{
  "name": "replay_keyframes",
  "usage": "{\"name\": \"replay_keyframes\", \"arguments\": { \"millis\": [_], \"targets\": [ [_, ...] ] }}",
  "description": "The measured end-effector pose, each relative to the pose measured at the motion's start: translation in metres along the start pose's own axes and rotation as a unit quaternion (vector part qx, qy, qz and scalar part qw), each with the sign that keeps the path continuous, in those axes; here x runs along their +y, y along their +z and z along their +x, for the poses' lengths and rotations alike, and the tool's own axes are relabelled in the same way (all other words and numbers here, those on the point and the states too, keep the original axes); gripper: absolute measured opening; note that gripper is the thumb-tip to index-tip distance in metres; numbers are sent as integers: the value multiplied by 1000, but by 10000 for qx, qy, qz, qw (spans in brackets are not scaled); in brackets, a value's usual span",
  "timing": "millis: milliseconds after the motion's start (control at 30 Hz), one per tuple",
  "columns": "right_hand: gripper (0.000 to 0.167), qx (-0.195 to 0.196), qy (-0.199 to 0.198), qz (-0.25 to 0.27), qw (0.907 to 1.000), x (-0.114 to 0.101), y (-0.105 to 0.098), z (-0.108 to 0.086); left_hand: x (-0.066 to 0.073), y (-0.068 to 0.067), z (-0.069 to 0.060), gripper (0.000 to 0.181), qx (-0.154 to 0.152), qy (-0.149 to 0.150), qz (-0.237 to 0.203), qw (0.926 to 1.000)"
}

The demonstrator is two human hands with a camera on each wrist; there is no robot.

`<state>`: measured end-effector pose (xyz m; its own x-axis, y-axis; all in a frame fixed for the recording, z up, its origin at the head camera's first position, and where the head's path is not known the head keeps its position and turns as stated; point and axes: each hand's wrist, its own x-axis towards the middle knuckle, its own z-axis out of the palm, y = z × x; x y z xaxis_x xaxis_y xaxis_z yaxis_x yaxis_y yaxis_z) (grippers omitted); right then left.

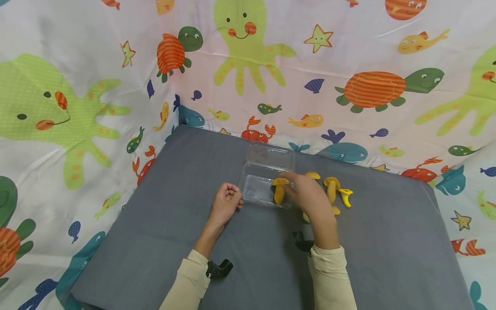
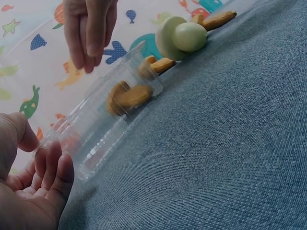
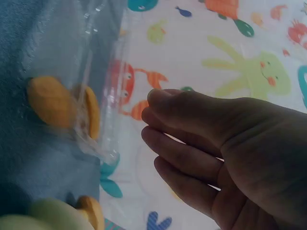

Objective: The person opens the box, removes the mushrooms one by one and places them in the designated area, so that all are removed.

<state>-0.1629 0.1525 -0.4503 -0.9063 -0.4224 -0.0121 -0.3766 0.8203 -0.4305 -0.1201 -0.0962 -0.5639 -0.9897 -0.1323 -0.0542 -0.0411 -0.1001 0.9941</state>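
Observation:
A clear plastic clamshell box (image 1: 253, 183) lies with its lid folded back. My left hand (image 1: 226, 201) pinches the box's left edge between thumb and fingers, as the left wrist view shows. Inside the box, toward its right end, is a yellow-brown toy mushroom (image 1: 279, 196), seen through the clear wall in both wrist views. Above the box's right side hovers my right hand (image 1: 310, 196). Its fingers (image 3: 187, 153) are loosely extended and hold nothing, apart from the mushroom in the right wrist view.
Right of the box lie several more toy mushrooms, among them a yellow one (image 1: 331, 187) and a pale green one (image 2: 189, 37). A curved yellow piece (image 1: 346, 198) is beside them. The grey-covered table (image 1: 155, 241) meets a curtain (image 1: 271, 107) printed with sea animals.

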Motion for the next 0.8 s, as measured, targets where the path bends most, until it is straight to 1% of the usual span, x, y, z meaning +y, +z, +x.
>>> {"name": "replay_keyframes", "arguments": {
  "millis": [200,400,633,800],
  "targets": [
    [34,-45,-181,-244,9995,3,15,13,1,0,2,12,-17,-18,40,10000],
    [34,-201,-29,-487,9986,6,26,20,1,0,2,12,-35,21,72,10000],
    [34,-174,138,-713,9972,5,33,26,0,-1,2,12,-44,24,75,10000],
    [34,-72,222,-807,9965,4,36,29,-1,-2,3,13,-74,-12,87,9999]
  ]
}}
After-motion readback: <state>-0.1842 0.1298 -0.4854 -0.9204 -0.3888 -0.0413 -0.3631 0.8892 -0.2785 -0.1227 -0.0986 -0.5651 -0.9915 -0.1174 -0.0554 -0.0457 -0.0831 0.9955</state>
